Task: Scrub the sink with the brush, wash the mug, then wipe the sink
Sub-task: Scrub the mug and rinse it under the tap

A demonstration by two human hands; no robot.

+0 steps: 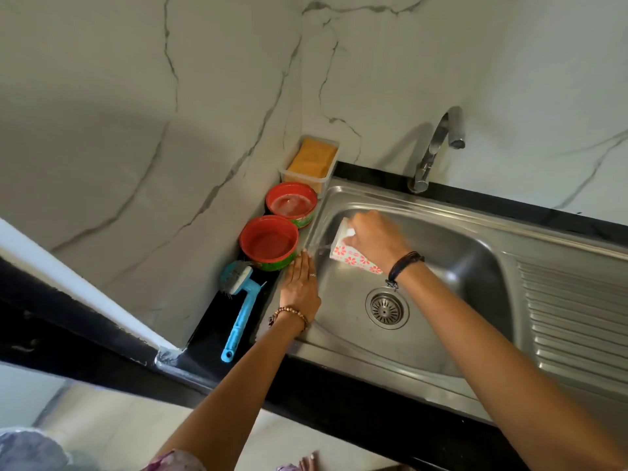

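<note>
1. Two hands are working over the sink (441,232) in the head view, and the right hand (377,237) is closing around the mug (351,254), tipping it on its side low in the basin's back left corner, mouth pointing left; a thin stream of water seems to be spilling from the rim.
2. Flat and spread, the left hand (300,288) is pressing palm-down on the sink's left rim, holding nothing, just bracing.
3. Lying untouched on the dark surface (217,321) to the left is the brush (238,300), bristle head away from the person, blue handle pointing towards them, so scrubbing looks finished and the mug wash is the step in hand.
4. Sitting beyond the brush are two red bowls (270,241), and behind them a clear tub with a yellow sponge (311,158), likely the wiping tool.
5. Handling call: the mug is looking like glazed ceramic, stiff, breakable and slick when wet, with steel right beneath it. Wrapping the fingers round the body or hooking the handle would be safest; I cannot see the handle from here.
6. Overhead, the tap (438,144) is not visibly running.
</note>
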